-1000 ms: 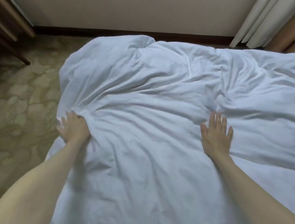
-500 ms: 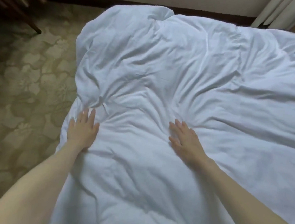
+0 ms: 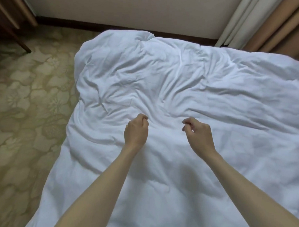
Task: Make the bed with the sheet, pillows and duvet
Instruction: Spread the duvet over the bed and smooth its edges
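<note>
Both hands hang over the middle of the bed with fingers curled in: the left hand (image 3: 136, 131) and right hand (image 3: 198, 135) seem to hold nothing, though whether their fingertips nip the cloth I cannot tell. Beneath them the white duvet (image 3: 183, 83) lies rumpled across the bed, its far left corner bunched. Patterned carpet (image 3: 24, 106) runs along the left; curtains (image 3: 272, 24) hang far right.

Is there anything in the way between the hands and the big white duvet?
No, nothing visible. The left hand and right hand are right at the duvet, fingers curled, with only wrinkled white fabric around them. Whether they pinch it is unclear.
</note>
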`<action>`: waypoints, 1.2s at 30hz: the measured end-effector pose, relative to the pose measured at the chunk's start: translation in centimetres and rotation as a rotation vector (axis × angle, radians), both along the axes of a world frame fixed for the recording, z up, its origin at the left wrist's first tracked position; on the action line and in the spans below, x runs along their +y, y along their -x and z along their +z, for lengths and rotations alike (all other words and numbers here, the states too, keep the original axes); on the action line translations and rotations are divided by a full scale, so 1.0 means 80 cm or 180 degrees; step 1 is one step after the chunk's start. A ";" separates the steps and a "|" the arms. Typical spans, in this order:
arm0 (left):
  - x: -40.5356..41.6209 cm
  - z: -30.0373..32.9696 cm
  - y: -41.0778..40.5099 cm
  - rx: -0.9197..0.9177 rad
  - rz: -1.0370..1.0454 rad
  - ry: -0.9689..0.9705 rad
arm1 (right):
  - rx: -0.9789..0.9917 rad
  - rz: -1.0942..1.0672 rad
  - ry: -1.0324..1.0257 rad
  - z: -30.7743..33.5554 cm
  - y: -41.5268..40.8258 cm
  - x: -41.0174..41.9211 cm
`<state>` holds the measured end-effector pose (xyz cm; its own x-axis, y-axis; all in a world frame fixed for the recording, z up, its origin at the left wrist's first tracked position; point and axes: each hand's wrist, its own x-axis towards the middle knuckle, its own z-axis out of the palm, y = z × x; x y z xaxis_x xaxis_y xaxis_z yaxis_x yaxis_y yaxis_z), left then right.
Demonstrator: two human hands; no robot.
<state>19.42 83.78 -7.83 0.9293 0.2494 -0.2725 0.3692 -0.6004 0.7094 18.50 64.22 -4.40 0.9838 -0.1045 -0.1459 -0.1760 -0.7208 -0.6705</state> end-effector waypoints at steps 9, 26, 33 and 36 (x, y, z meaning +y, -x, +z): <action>0.016 0.101 0.136 0.0069 -0.0101 0.0315 | -0.0266 -0.0104 0.0287 0.101 0.120 -0.024; -0.021 0.256 0.362 -0.0736 -0.0544 0.0568 | -0.0925 -0.0849 -0.0751 0.261 0.378 -0.043; -0.009 0.238 0.446 -0.0637 -0.0566 0.0652 | -0.0838 -0.0910 -0.0645 0.246 0.467 -0.045; -0.009 0.213 0.474 -0.0560 -0.0394 0.0780 | -0.0769 -0.0897 -0.0534 0.223 0.494 -0.043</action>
